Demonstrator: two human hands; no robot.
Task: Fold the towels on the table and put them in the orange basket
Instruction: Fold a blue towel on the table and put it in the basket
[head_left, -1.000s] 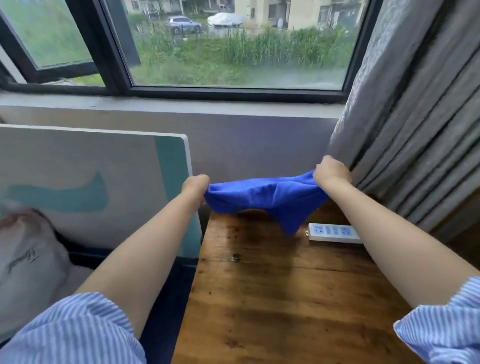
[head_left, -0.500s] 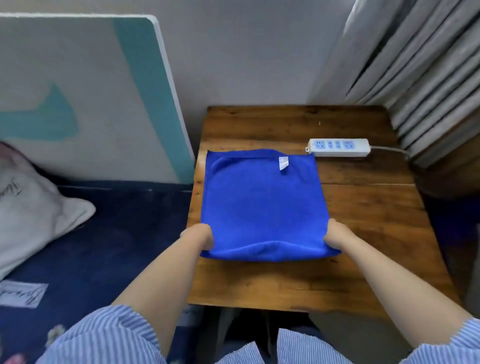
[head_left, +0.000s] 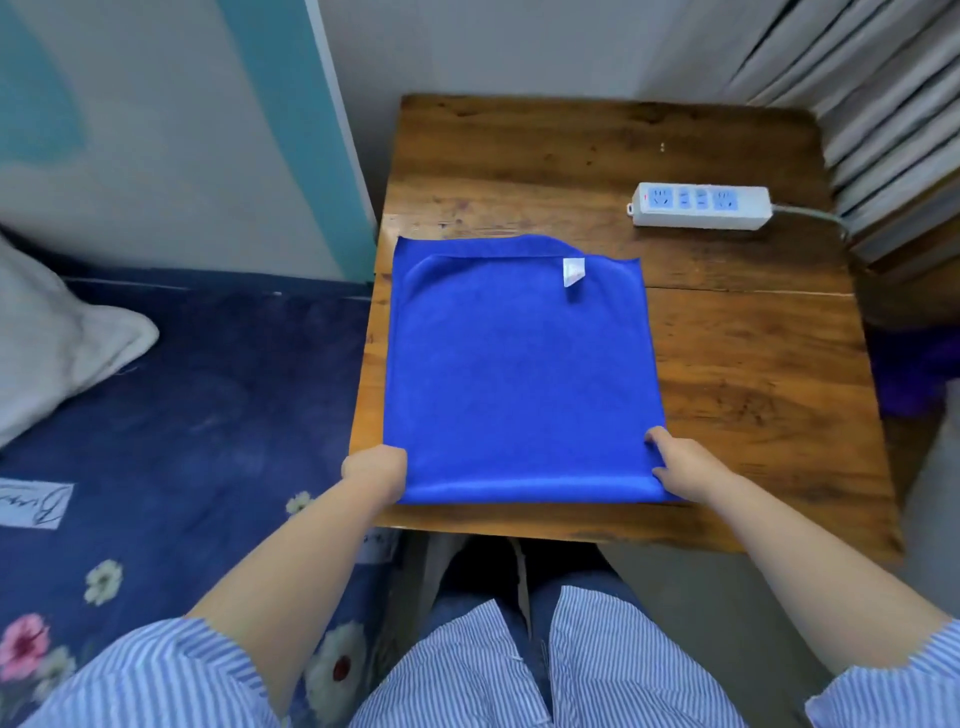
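A blue towel (head_left: 519, 374) lies folded once on the wooden table (head_left: 727, 374), a white tag near its far edge, the fold along the near edge. My left hand (head_left: 375, 472) grips the near left corner of the towel. My right hand (head_left: 680, 466) pinches the near right corner, thumb on top. No orange basket is in view.
A white power strip (head_left: 701, 205) with a cable lies at the table's far right. Grey curtains (head_left: 857, 104) hang at the right. A bed with a dark blue floral cover (head_left: 182, 415) and a white pillow (head_left: 52, 338) is left of the table, a painted board (head_left: 171, 130) behind it.
A second ago both hands held the bunched towel up in the air by the window. Since then it came down flat and folded onto the table, hands at its near corners.
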